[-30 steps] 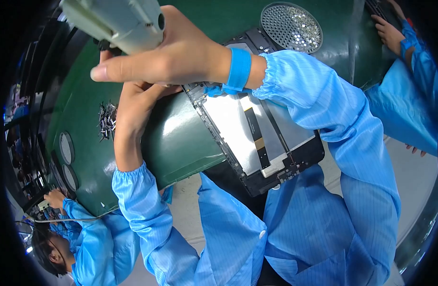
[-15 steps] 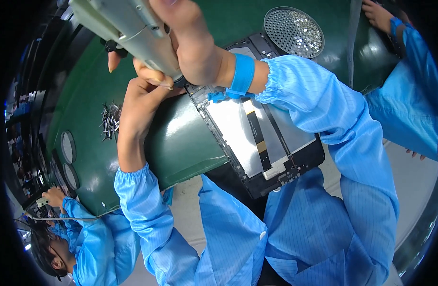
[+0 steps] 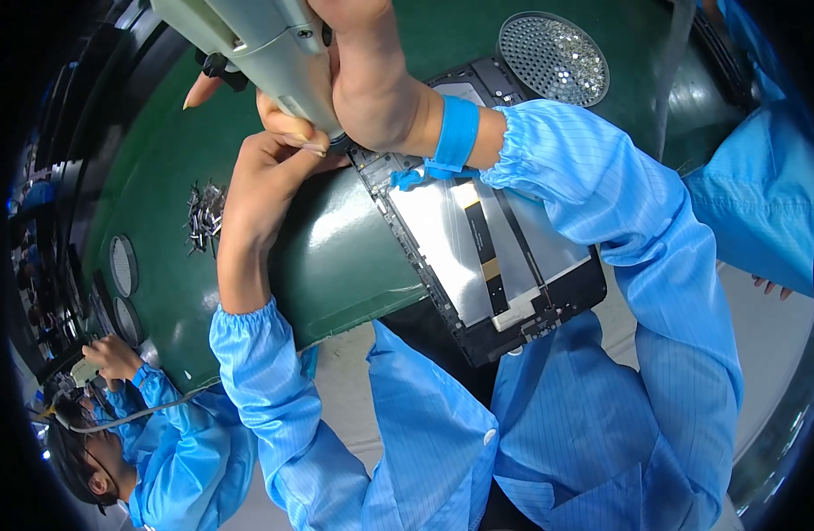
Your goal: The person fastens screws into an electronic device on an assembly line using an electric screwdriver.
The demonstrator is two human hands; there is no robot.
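Note:
My right hand (image 3: 371, 88) is wrapped round a pale grey-green power screwdriver (image 3: 287, 75), its nose pointing down at the left edge of an opened tablet (image 3: 433, 239). My left hand (image 3: 270, 181) is closed beside the nose, next to the tablet's edge. Its fingertips are hidden, so what they pinch cannot be made out. The tablet shows a silver inner plate, a dark flat cable (image 3: 486, 257) and a black frame, and its near end overhangs the table's edge toward my lap. A blue wrist strap (image 3: 457, 133) circles my right wrist, which crosses above the tablet.
On the green table (image 3: 336, 292), a perforated round tray (image 3: 531, 57) of small shiny parts stands at the far right. Loose dark screws (image 3: 203, 217) lie left of my left hand. Co-workers in blue sit at the left (image 3: 190, 460) and right (image 3: 756, 186).
The screwdriver and my right hand have shifted slightly right, while my left hand stays almost in place. At the left, the co-worker's hands have moved. The right co-worker's hand has left the far edge.

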